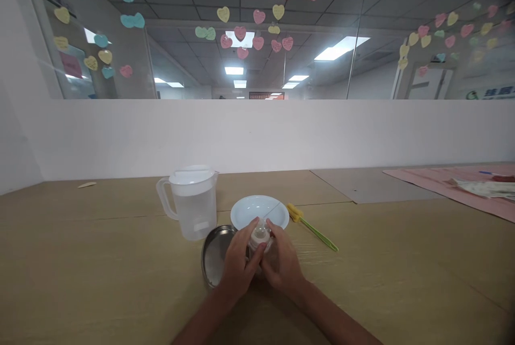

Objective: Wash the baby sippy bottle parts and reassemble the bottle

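Note:
Between my two hands, in the lower middle of the view, stands a baby bottle (260, 233) with a clear teat and a whitish collar. My left hand (238, 260) wraps it from the left, its fingers around the collar. From the right, my right hand (285, 260) grips the same bottle, thumb and fingers closed on it. The lower part of the bottle is mostly hidden by the hands. Just behind it sits a white bowl (249, 205). A steel tray (215, 256) lies to the left, partly covered by my left hand.
A lidded clear plastic pitcher (196, 208) stands at the back left. Right of the bowl lies a yellow sponge brush (309, 224) with a green handle. A pink mat (446, 184) covers the far right. A white wall (257, 136) with glass above bounds the table (374, 264).

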`<state>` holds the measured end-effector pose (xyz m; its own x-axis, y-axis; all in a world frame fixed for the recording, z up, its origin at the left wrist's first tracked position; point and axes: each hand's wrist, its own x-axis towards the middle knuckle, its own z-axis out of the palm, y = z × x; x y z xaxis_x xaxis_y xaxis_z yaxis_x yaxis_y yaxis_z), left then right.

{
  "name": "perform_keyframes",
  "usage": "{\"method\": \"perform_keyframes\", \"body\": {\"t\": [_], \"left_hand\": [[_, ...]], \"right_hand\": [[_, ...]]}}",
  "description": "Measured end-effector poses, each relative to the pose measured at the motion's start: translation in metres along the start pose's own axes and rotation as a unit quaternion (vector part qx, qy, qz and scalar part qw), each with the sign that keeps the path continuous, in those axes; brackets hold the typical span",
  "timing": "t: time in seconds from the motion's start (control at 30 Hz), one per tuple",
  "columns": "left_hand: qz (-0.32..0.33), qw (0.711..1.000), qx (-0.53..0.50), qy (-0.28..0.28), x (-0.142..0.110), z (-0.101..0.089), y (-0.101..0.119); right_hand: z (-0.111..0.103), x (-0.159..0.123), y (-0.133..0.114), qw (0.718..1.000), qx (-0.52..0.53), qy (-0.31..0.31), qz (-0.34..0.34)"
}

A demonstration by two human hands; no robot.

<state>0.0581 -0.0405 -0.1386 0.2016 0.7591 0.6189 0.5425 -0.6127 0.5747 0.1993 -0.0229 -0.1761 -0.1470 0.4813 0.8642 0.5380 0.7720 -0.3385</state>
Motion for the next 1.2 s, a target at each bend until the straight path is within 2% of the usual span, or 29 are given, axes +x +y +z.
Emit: {"method": "perform_keyframes", "body": {"t": [0.23,0.4,0.5,0.57,0.63,0.73,0.77,0.8,0.83,0.9,0.97,1.07,1.2], "left_hand": [[0.022,0.999,0.022,0.004,0.0,-0.001,0.001],[0.015,1.0,0.007,-0.005,0.0,0.001,0.004],[0.009,1.0,-0.004,-0.02,-0.002,0.001,0.0],[0.0,1.0,-0.015,-0.021,-0.002,-0.002,-0.006],[-0.017,0.999,-0.045,0.022,0.0,-0.009,-0.016],[-0.026,0.986,-0.073,0.146,0.006,-0.023,-0.029],[-0.017,0.984,-0.06,0.17,0.008,-0.027,-0.032],[0.002,0.985,-0.032,0.169,0.009,-0.029,-0.033],[0.027,0.989,0.005,0.146,0.009,-0.03,-0.034],[0.083,0.992,0.082,0.056,0.006,-0.025,-0.031],[0.122,0.983,0.133,-0.024,0.001,-0.014,-0.026],[0.125,0.981,0.137,-0.06,-0.007,0.004,-0.019],[0.077,0.99,0.084,-0.088,-0.011,0.012,-0.016]], "right_hand": [[0.003,-0.002,0.002,1.0,0.017,-0.01,0.023],[0.003,-0.002,0.004,0.999,0.028,-0.014,0.023],[0.002,-0.004,0.006,0.999,0.017,-0.024,0.017],[0.001,-0.004,0.006,0.999,0.028,-0.021,0.037],[-0.002,-0.003,0.005,0.995,0.066,0.013,0.074],[-0.007,0.004,0.004,0.978,0.133,0.097,0.13],[-0.009,0.007,0.004,0.971,0.148,0.117,0.147],[-0.01,0.009,0.004,0.965,0.16,0.128,0.162],[-0.01,0.011,0.004,0.961,0.17,0.131,0.175],[-0.009,0.012,0.003,0.958,0.186,0.117,0.185],[-0.008,0.01,0.001,0.963,0.191,0.072,0.173],[-0.006,0.006,-0.001,0.974,0.165,0.004,0.153],[-0.007,0.006,0.001,0.978,0.142,-0.005,0.153]]}}
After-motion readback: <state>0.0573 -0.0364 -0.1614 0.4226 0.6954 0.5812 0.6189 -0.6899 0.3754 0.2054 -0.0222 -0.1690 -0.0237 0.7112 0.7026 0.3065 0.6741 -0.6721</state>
